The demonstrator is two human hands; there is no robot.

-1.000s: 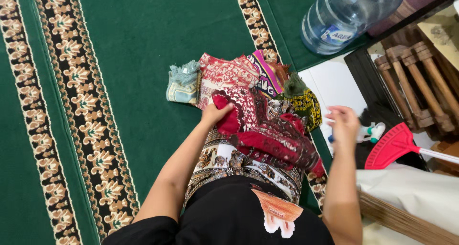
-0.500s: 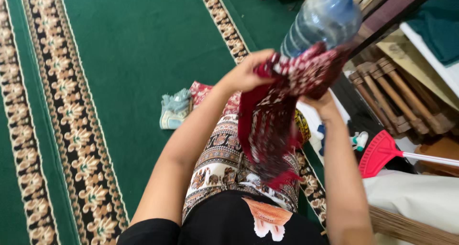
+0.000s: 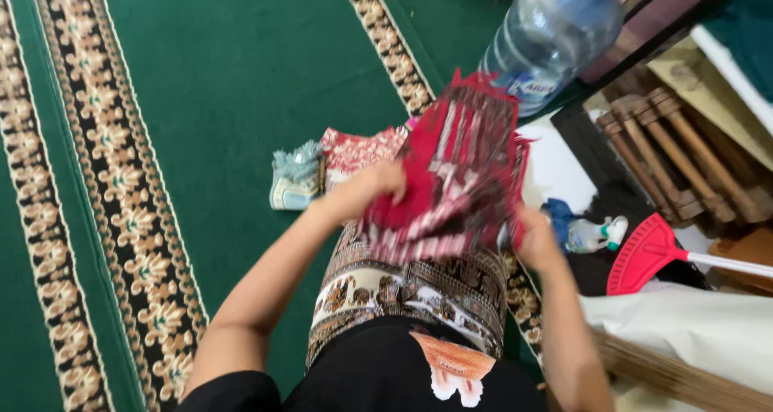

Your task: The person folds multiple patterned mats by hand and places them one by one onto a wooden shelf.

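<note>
Red cloth (image 3: 459, 175), patterned in white and dark and blurred with motion, is stretched in the air between both hands above the person's lap. The left hand (image 3: 378, 188) grips its left edge with fingers curled shut, arm bent and reaching forward from the shoulder. The right hand (image 3: 533, 239) pinches the lower right edge, forearm running straight down to the frame's bottom. The top of the cloth looks ragged or fringed.

Beneath it, the lap is covered by a brown batik wrap (image 3: 407, 287) with printed bands, below a black shirt (image 3: 386, 372). On the floor just ahead lie more folded cloths: a red-and-white one (image 3: 354, 150) and a pale green bundle (image 3: 294, 177) with a frayed top, touching each other.

The floor is a dark green carpet (image 3: 233, 82) with woven floral border strips. A large clear plastic water jug (image 3: 551, 30) lies beyond the cloth. To the right, near the right hand, a small spray bottle (image 3: 594, 233) lies beside a red plastic broom head (image 3: 644, 255) with a white handle, and turned wooden legs (image 3: 676, 162) show behind.
</note>
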